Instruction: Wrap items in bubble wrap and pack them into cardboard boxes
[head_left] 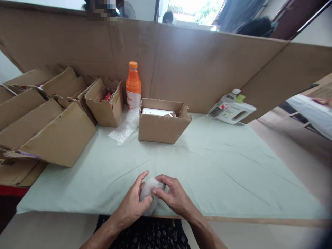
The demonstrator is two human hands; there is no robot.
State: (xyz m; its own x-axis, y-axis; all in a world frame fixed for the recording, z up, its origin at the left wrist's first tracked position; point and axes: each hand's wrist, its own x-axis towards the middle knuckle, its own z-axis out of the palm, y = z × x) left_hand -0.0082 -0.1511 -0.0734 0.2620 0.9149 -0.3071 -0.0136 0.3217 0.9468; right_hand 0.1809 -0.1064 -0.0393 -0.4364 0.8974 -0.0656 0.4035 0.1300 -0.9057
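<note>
Between my hands, at the front edge of the table, is a small whitish, see-through bundle (150, 186) that looks like bubble wrap. Whether something is wrapped inside it I cannot make out. My left hand (133, 200) grips its left side, thumb across the front and index finger raised. From the right, my right hand (172, 193) pinches the upper part of the bundle between thumb and fingers. A flat strip of bubble wrap (123, 129) lies farther back on the cloth.
A pale green cloth (207, 169) covers the table. Behind my hands stands a cardboard box (160, 128) holding a white box. An orange bottle (133, 86) and a smaller open box (109, 107) are to its left. Larger cartons (59, 135) crowd the left; bottles (233, 109) lean at the back right.
</note>
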